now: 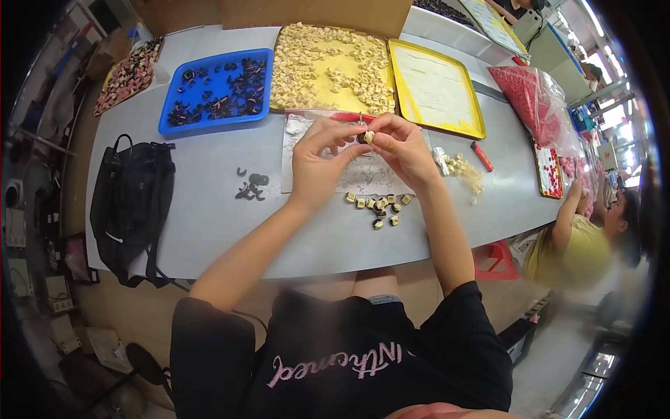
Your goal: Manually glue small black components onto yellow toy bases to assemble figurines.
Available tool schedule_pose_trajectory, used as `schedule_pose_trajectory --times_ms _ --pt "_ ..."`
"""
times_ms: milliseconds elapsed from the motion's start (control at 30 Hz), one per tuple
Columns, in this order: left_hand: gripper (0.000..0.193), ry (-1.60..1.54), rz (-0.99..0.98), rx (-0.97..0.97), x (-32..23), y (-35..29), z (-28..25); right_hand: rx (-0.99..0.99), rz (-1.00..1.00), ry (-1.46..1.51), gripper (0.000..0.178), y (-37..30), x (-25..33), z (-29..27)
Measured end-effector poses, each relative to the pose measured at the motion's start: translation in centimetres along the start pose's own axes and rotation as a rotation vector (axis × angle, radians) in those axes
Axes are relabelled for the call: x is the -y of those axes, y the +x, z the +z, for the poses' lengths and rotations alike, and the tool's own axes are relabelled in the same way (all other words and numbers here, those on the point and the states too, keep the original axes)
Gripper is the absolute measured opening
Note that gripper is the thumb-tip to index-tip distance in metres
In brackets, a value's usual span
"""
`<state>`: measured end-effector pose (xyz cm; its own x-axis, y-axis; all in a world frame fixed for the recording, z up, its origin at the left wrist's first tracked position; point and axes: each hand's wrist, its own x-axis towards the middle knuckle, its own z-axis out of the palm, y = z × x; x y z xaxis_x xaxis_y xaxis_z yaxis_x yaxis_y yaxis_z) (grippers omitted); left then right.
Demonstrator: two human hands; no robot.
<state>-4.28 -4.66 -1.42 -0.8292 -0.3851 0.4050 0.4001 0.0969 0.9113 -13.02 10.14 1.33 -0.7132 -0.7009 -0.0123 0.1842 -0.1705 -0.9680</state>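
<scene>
My left hand (319, 159) and my right hand (408, 150) meet above a printed white sheet, both with thumb and fingers pinched. Between the fingertips is a small cream piece (370, 137), gripped by the right hand. A dark piece (361, 138) lies against it at the left fingertips, partly hidden. Just below the hands, several small cream-and-black pieces (379, 204) are scattered on the grey table. A few loose black curved pieces (252, 185) lie left of the sheet (296, 164).
At the back stand a blue tray (165, 119) of black pieces, a yellow tray (314, 80) of cream pieces and a yellow-rimmed tray (440, 87). A black bag (132, 202) lies left. Cream scraps (460, 167) and a red lighter-like object (481, 156) are right; beyond sits a co-worker (569, 251).
</scene>
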Motion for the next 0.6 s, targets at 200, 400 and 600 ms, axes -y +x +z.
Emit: schedule_pose_trajectory --times_ms 200,400,600 --pt "0.031 0.016 0.057 0.004 0.1 0.1 -0.2 0.126 0.052 0.258 0.011 -0.1 0.3 0.7" --pt "0.031 0.019 0.069 0.034 -0.1 0.1 -0.1 0.232 0.052 0.409 0.015 0.4 -1.0 -0.1" --pt "0.031 0.040 0.086 0.049 -0.3 0.0 0.0 0.195 0.075 0.491 0.035 0.1 -1.1 0.3"
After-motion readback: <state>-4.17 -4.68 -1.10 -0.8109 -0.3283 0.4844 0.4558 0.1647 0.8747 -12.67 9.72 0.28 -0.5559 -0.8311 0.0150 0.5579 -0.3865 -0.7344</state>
